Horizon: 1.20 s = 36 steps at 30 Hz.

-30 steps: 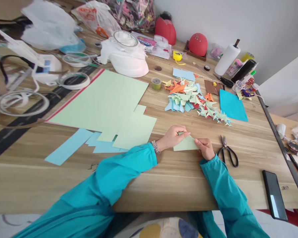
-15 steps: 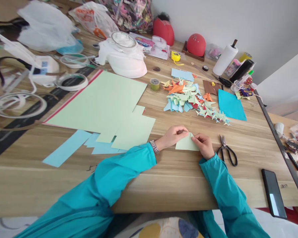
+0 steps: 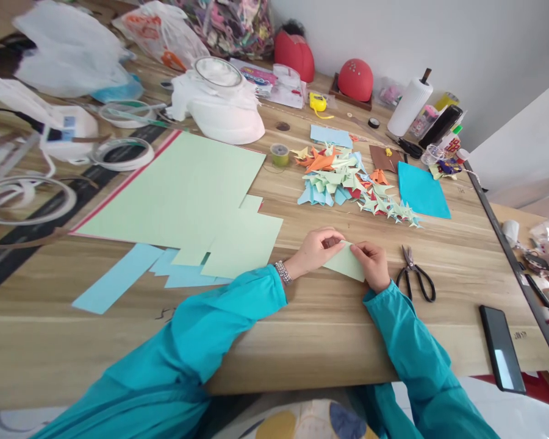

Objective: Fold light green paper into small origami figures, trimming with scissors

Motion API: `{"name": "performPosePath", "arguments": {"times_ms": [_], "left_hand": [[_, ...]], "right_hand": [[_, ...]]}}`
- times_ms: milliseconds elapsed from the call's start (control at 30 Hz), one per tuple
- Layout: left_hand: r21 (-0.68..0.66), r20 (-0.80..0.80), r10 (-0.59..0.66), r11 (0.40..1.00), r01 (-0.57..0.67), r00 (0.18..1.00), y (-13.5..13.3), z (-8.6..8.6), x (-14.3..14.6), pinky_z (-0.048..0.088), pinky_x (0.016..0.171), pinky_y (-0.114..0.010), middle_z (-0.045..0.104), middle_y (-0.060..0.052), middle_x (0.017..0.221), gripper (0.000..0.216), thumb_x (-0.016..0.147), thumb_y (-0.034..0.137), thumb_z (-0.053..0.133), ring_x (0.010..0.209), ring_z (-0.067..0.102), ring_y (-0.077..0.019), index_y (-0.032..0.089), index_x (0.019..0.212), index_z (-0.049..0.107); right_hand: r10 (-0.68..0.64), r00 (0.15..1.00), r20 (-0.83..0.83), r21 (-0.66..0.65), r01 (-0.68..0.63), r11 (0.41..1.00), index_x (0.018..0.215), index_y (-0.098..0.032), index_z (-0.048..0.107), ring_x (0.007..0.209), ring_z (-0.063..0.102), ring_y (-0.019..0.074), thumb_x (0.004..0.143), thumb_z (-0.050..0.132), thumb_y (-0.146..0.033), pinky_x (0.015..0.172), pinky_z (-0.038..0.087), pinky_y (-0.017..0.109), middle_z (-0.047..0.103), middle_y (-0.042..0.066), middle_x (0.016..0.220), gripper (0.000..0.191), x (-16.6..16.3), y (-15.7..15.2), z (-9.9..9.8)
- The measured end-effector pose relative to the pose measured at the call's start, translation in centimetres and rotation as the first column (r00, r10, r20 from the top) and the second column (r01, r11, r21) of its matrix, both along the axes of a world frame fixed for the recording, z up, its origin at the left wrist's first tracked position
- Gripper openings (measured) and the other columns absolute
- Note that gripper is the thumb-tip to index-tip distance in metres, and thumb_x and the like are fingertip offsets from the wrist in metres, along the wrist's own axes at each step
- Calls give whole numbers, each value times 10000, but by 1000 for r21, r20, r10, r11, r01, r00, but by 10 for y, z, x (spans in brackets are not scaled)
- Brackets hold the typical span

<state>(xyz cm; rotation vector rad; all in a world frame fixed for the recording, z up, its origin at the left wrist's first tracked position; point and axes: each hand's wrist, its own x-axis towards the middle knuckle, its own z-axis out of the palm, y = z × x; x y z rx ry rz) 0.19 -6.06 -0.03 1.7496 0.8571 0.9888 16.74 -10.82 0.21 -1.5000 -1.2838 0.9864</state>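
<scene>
A small piece of pale green paper [image 3: 346,264] is held just above or on the table between my two hands. My left hand [image 3: 318,250] pinches its far left edge between thumb and fingers. From the other side, my right hand [image 3: 372,262] grips the right edge, thumb and forefinger near the top corner. To the right of that hand lie black-handled scissors [image 3: 414,274], blades pointing away. Beyond my hands sits a heap of folded paper shapes [image 3: 343,177] in green, orange, blue and red.
Large green paper sheets [image 3: 178,189] spread to the left, with a blue paper strip [image 3: 118,278] by their near edge. A phone [image 3: 502,347] lies at the near right corner. A turquoise sheet [image 3: 423,189], a thread spool [image 3: 280,155] and a yellow tape measure [image 3: 318,102] are farther back.
The green paper has turned a little in my fingers, its near edge now slanting down to the right. Both hands keep their pinch, and the whole view has shifted slightly.
</scene>
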Motion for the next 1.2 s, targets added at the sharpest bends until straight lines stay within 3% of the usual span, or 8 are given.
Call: {"name": "performPosePath", "arguments": {"times_ms": [133, 300, 567, 733, 933, 1100, 1200], "left_hand": [[72, 61, 5, 997, -9, 998, -4, 4, -1, 412, 529, -191, 560, -36, 783, 183, 806, 301, 558, 682, 531, -108, 148, 833, 654], [215, 68, -14, 977, -1, 998, -7, 8, -1, 465, 704, -265, 569, -67, 881, 189, 821, 298, 553, 804, 553, -142, 163, 815, 685], [32, 49, -87, 996, 85, 995, -3, 3, 0, 452, 679, -242, 583, -47, 841, 148, 752, 295, 640, 775, 553, -135, 148, 768, 638], [-114, -44, -110, 988, 104, 993, -2, 3, -1, 418, 614, -224, 594, -16, 777, 254, 748, 371, 624, 709, 526, -127, 144, 859, 598], [-108, -114, -253, 964, 242, 961, 0, 9, -2, 304, 514, -203, 430, 39, 588, 362, 828, 441, 487, 577, 386, -86, 138, 638, 544], [-177, -74, -272, 950, 256, 959, 1, 8, -3, 339, 559, -202, 499, 24, 678, 335, 828, 451, 475, 639, 438, -102, 143, 733, 565], [-191, -66, -291, 942, 274, 954, 1, 7, -2, 328, 546, -201, 469, 28, 663, 337, 828, 458, 470, 625, 418, -99, 145, 736, 553]], "right_hand": [[-43, 998, -41, -18, 42, 999, 664, -159, 663, 531, 490, 113, 695, 633, -429, 473, 359, 221, 607, -2, 595, 274, -3, 3, -2], [-16, 996, -92, -20, 15, 1000, 724, -170, 684, 565, 523, 128, 711, 620, -435, 510, 395, 233, 643, 9, 645, 273, -5, 5, -5], [73, 985, -154, -38, -80, 996, 720, -179, 678, 511, 465, 99, 704, 628, -435, 474, 362, 219, 588, -15, 589, 262, -3, 1, -5], [85, 977, -196, -41, -95, 995, 727, -174, 684, 513, 473, 98, 684, 648, -441, 472, 364, 218, 599, -13, 587, 273, 0, 0, -2], [-28, 968, -250, -46, 17, 999, 653, -165, 671, 525, 512, 108, 627, 714, -397, 500, 396, 230, 636, 3, 597, 238, 2, 0, -1], [-19, 960, -278, -70, -1, 998, 691, -168, 681, 482, 484, 98, 647, 693, -422, 456, 370, 221, 617, -3, 562, 259, 0, 0, 0], [-20, 971, -239, -53, 8, 999, 705, -170, 680, 528, 520, 117, 661, 671, -445, 491, 404, 234, 641, 9, 609, 279, -1, -1, -1]]}}
